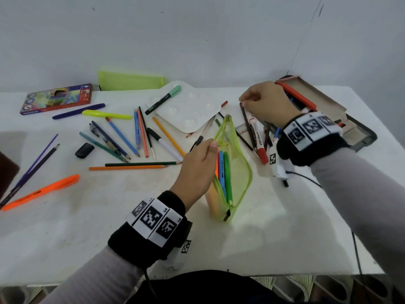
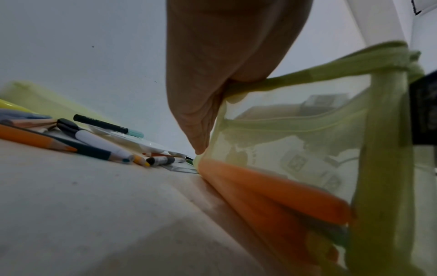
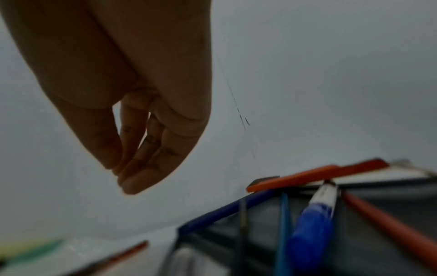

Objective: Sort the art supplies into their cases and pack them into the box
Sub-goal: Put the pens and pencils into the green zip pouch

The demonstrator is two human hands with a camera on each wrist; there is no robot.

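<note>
the left hand [image 1: 195, 172] pinches the top edge of a green mesh pouch [image 1: 237, 170] and holds it standing up on the white table [image 1: 109, 216], near the middle and a bit toward the near edge. in the left wrist view the fingers [image 2: 201, 130] are curled on the pouch's rim. the zip is open, and an orange, a blue and a green pen [image 1: 228, 178] stand inside it. the right hand [image 1: 266, 103] is over a heap of pens toward the far right corner, and its fingers [image 3: 139, 179] are bunched together with the tips touching. in the head view the tips sit right at the top end of a dark pencil [image 1: 247, 126], but i cannot tell if they hold it. a red whiteboard marker [image 1: 259, 141] lies just beside that pencil. behind the right hand is an open box [image 1: 324, 102] at the far right corner, with a long orange pen [image 1: 295, 95] and a blue marker [image 3: 314, 229] in it. a white paint tray [image 1: 188, 110] lies near the far edge in the middle, and a black marker with a mint cap [image 1: 164, 99] rests on it. many pencils and pens are spread over the left half of the table. a box of coloured pencils [image 1: 57, 98] is at the far left corner, and another green pouch [image 1: 131, 81] lies flat by the far edge. a black eraser [image 1: 84, 150] and an orange highlighter [image 1: 41, 191] lie toward the left edge.
</note>
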